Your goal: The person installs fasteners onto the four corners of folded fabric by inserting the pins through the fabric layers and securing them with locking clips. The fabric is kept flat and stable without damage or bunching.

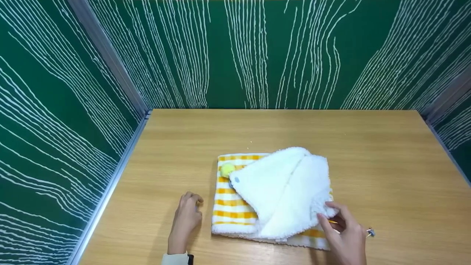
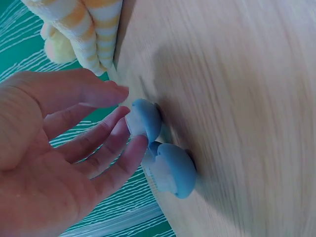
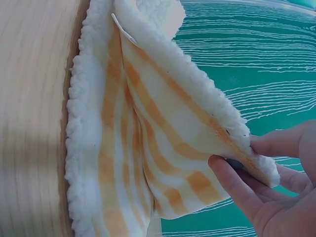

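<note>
A fleece blanket (image 1: pixel 272 191) lies folded on the table, its white fluffy side folded over a yellow-and-white checked side. My right hand (image 1: pixel 346 232) pinches its near right corner between thumb and fingers. In the right wrist view that corner (image 3: pixel 197 163) is lifted, and a small grey-blue round piece (image 3: pixel 234 163) shows by the fingers. My left hand (image 1: pixel 187 219) is left of the blanket with loosely bent fingers. By its fingertips, in the left wrist view, blue mushroom-shaped pieces (image 2: pixel 175 170) stand on the table; whether the fingers touch them I cannot tell.
At the blanket's left side sits a yellow pom-pom (image 1: pixel 227 170), next to a corner with a blue dot (image 1: pixel 236 179). A small blue-and-white object (image 1: pixel 371 232) lies right of my right hand. Green walls with white lines (image 1: pixel 235 55) border the wooden table (image 1: pixel 184 140).
</note>
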The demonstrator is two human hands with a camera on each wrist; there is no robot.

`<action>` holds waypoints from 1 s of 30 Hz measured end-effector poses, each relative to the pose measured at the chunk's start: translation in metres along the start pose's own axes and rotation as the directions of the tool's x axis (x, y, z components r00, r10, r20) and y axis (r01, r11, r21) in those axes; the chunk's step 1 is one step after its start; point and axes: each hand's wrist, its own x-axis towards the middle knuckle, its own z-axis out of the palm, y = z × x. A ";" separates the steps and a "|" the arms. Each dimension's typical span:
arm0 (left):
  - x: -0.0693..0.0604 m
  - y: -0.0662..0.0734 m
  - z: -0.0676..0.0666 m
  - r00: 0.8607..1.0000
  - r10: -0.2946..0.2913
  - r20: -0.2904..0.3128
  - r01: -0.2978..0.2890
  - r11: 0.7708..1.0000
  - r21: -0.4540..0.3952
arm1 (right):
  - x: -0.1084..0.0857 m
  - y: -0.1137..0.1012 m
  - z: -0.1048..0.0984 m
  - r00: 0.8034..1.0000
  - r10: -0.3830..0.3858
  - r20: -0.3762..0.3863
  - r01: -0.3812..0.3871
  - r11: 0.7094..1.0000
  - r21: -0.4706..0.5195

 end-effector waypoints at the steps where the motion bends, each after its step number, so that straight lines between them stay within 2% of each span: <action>1: 0.000 0.000 0.000 1.000 -0.005 0.003 0.005 1.000 -0.006 | 0.000 0.000 0.000 1.000 -0.001 0.000 0.001 1.000 0.002; 6: -0.001 0.001 0.002 1.000 -0.012 0.024 0.013 1.000 -0.020 | 0.000 0.000 0.000 1.000 -0.009 0.000 0.009 1.000 0.008; 14: -0.001 0.001 0.005 0.997 0.069 0.037 -0.068 0.997 -0.023 | 0.001 0.001 0.001 1.000 0.008 0.010 -0.008 1.000 0.002; 20: -0.003 -0.001 0.005 0.996 0.094 -0.010 -0.094 0.996 0.005 | 0.001 0.004 0.000 1.000 -0.025 0.013 0.025 1.000 0.012; 24: -0.003 0.001 0.006 0.995 0.084 -0.049 -0.082 0.996 0.043 | 0.000 0.003 -0.001 1.000 -0.016 0.021 0.016 1.000 0.013; 27: -0.002 0.003 0.005 0.994 0.076 -0.075 -0.076 0.997 0.008 | 0.000 0.002 -0.002 1.000 -0.004 0.024 0.004 1.000 0.016; 30: 0.000 0.006 0.005 0.991 0.091 -0.098 -0.096 0.994 -0.044 | 0.001 0.002 -0.002 1.000 -0.001 0.022 0.001 1.000 0.021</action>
